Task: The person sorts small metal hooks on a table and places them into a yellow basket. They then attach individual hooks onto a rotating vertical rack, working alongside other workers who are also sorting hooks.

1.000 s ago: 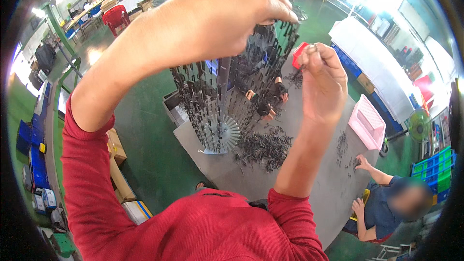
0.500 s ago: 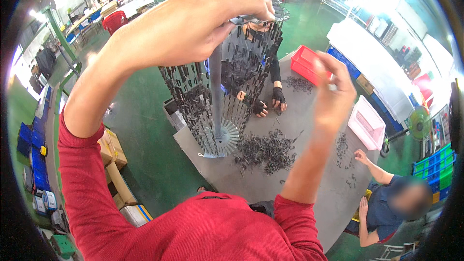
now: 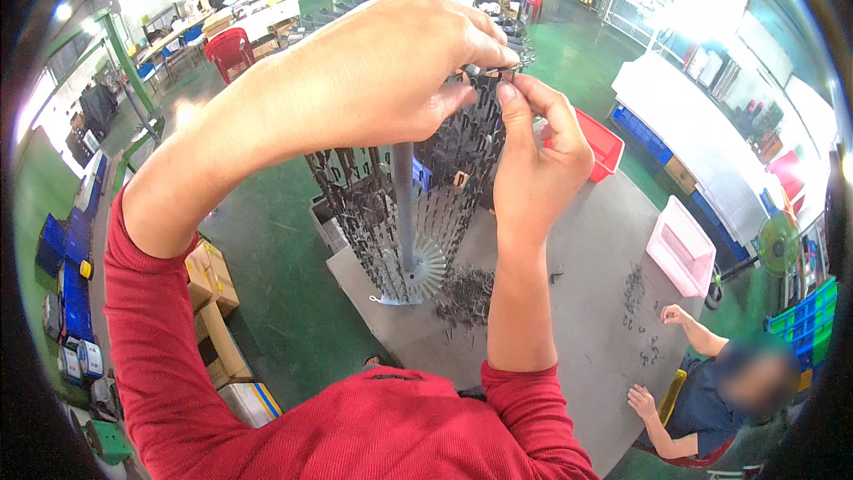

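Note:
A tall round rack (image 3: 428, 271) stands on the grey table, with a grey pole (image 3: 404, 204) through its middle and many small black hook-like pieces hanging in rows. My left hand (image 3: 426, 62) reaches over the rack's top from the left, fingers curled on its rim beside the pole. From below on the right, my right hand (image 3: 542, 151) meets the same spot, thumb and forefinger pinched on a small dark piece at the rim. The fingertips of both hands nearly touch. A heap of loose black pieces (image 3: 466, 295) lies at the rack's foot.
A red tray (image 3: 600, 147) and a pink tray (image 3: 680, 249) sit along the table's right side. Scattered black pieces (image 3: 633, 298) lie near a seated co-worker (image 3: 702, 400). Cardboard boxes (image 3: 218, 329) stand on the green floor at left; a fan (image 3: 777, 244) is far right.
My right hand has moved left and up to the rack's rim, beside my left hand. The left hand stays at the top. The co-worker opposite is now mostly hidden behind the rack and my hands.

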Available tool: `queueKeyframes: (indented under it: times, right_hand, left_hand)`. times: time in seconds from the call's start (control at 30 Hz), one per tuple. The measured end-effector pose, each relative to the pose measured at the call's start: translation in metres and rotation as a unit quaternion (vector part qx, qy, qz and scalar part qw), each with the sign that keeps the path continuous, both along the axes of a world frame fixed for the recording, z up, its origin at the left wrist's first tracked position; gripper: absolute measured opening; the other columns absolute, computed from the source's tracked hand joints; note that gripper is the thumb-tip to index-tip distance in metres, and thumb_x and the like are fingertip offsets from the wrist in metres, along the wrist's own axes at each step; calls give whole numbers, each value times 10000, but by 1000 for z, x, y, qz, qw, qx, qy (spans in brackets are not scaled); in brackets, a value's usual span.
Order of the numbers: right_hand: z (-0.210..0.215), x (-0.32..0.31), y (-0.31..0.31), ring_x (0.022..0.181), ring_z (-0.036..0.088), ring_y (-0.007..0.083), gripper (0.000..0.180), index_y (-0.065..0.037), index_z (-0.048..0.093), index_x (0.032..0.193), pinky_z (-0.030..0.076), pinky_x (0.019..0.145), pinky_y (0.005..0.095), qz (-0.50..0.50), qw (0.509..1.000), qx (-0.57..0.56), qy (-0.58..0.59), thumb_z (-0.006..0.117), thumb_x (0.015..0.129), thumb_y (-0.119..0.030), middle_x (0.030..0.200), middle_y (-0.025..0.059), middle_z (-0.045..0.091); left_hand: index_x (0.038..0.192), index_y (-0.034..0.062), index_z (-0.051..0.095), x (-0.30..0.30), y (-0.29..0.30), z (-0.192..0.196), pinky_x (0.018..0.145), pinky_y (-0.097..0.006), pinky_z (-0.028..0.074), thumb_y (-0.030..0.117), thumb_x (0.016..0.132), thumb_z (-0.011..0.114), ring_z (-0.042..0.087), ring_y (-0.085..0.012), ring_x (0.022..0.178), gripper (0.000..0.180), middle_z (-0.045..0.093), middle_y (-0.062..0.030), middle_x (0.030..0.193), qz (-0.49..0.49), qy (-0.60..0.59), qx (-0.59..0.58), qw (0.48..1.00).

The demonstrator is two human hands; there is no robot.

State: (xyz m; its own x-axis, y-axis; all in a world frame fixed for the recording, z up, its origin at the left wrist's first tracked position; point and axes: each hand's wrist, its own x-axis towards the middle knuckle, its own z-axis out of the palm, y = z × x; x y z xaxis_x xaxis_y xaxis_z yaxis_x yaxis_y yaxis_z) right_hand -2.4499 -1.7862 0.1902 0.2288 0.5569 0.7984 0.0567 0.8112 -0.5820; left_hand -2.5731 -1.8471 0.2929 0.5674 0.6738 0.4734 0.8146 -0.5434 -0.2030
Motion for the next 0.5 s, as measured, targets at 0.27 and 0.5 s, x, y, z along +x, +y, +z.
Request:
queueKeyframes:
  times: [0.27,0.5]
  right_hand:
    - [7,12,5,695,575,96,82,56,632,855,457,663,210,245,958,-100,108,632,791,5,784,47,623]
    - [-12,52,28,730,588,133,138,33,646,888,459,702,241,399,897,-86,170,644,752,7,810,68,630]
  left_hand:
    - [1078,-8,592,5,3,-4,849,-377,467,-75,714,545,570,-344,992,373,594,-178,1083,3,-3,21,1000]
    - [1092,44,599,1,14,-7,831,-382,468,-75,712,532,573,-344,983,404,598,-158,1087,-36,3,46,998]
